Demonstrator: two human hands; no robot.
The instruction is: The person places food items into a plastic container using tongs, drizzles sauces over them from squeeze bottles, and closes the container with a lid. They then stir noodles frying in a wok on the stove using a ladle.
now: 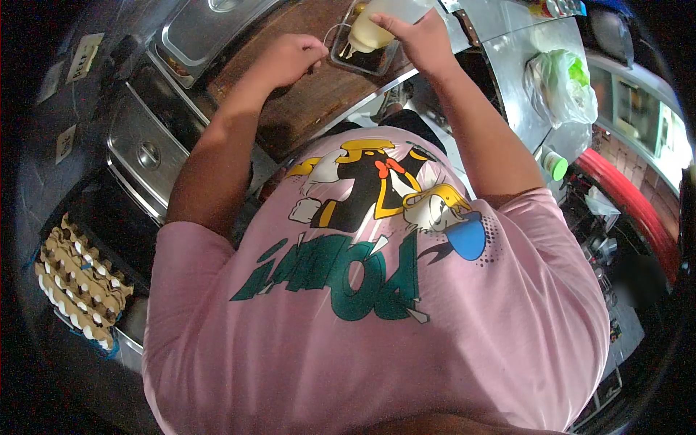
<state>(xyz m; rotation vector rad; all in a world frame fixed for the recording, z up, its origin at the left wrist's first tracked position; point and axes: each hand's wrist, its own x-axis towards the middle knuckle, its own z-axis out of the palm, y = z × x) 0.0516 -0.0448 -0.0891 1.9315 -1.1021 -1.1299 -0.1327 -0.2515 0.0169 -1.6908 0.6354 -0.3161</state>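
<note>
My right hand (420,40) grips a squeeze bottle (371,35) of pale yellow sauce, tilted with its nozzle down over a clear plastic container (377,64) at the top of the view. Something yellowish lies at the container's far end. To the left, above the brown wooden board (301,109), is my left hand (293,58), its fingers curled and pressed together near the container's clear rim. Whether anything is between those fingers is too small to tell.
Lidded steel pans (148,156) stand at the left, with stacked egg trays (83,283) at the lower left. A knife (467,27), a plastic bag (565,90) and a green-lidded jar (556,167) are on the right.
</note>
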